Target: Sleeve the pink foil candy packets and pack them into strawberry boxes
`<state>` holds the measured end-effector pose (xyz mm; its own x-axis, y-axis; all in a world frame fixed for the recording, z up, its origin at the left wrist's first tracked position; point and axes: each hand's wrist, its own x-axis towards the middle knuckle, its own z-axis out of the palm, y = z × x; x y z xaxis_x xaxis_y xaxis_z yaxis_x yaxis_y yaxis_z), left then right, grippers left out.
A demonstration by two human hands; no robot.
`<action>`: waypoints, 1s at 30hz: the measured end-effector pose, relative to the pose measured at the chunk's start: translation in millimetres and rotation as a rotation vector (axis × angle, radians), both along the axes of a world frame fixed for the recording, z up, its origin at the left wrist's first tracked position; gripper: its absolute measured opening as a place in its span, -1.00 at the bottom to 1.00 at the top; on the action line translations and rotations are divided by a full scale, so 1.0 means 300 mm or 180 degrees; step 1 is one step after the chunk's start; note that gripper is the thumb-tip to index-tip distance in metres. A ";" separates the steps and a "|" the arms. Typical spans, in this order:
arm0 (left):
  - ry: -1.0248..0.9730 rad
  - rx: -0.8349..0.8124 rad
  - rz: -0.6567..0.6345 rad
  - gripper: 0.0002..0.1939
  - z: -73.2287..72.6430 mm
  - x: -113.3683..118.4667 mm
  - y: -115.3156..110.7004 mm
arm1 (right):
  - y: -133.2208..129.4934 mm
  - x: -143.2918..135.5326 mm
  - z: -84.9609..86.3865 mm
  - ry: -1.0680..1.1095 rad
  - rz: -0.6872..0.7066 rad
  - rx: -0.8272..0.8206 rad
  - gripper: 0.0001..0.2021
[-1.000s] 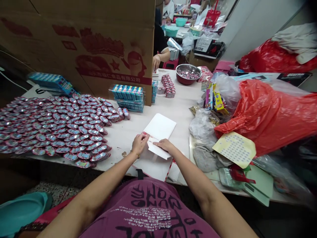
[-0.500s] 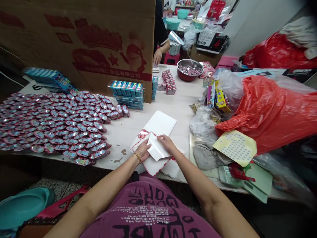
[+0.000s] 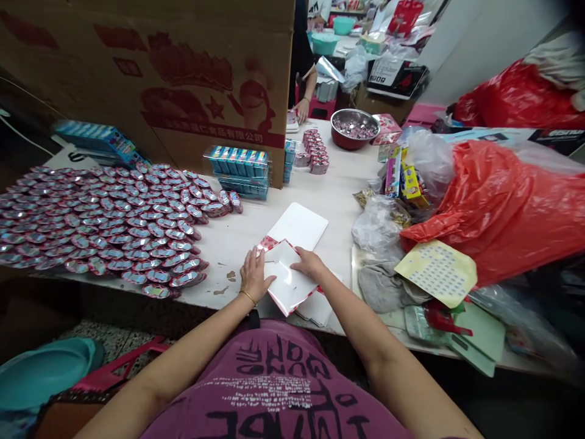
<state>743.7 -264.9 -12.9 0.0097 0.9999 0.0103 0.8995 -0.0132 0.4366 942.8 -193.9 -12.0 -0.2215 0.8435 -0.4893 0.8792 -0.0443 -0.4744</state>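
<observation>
In the head view a shallow cardboard box (image 3: pixel 292 286), glossy white inside with a red pattern outside, lies before me near the table's front edge. My left hand (image 3: pixel 255 275) is closed around its left side, thumb towards the inside. At the right side my right hand (image 3: pixel 311 267) grips the edge, thumb inside and fingers mostly hidden behind the wall. Just beyond the box rests a stack of white card sheets (image 3: pixel 299 224). Further white and red-edged pieces (image 3: pixel 316 312) lie partly under its right side.
Rows of shiny red-edged packs (image 3: pixel 114 228) cover the table's left. Blue boxes (image 3: pixel 240 171) stand by a large carton (image 3: pixel 205 79). Behind are a metal bowl (image 3: pixel 354 129) of small pieces and a co-worker's hand (image 3: pixel 301 110). A red plastic bag (image 3: pixel 493 207) and grey cloth (image 3: pixel 379 285) lie right.
The flat white flap that both hands held up is now down, and the box's inside faces up. My left hand has moved left to the box's outer side; my right hand stays at the right edge.
</observation>
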 end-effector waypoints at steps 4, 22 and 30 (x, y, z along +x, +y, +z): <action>-0.0697 -0.0097 0.0316 -0.04 -0.071 -0.027 -0.005 | -0.010 -0.022 -0.010 -0.0100 0.0022 -0.0044 -0.26; -0.2978 -0.0669 0.1431 -0.23 -0.132 -0.090 0.032 | -0.068 -0.057 -0.013 0.3521 -0.1187 -0.2484 -0.57; -0.3754 -0.1051 0.2047 -0.44 -0.107 -0.071 0.057 | -0.113 -0.095 -0.045 0.2810 -0.1641 -0.1837 -0.60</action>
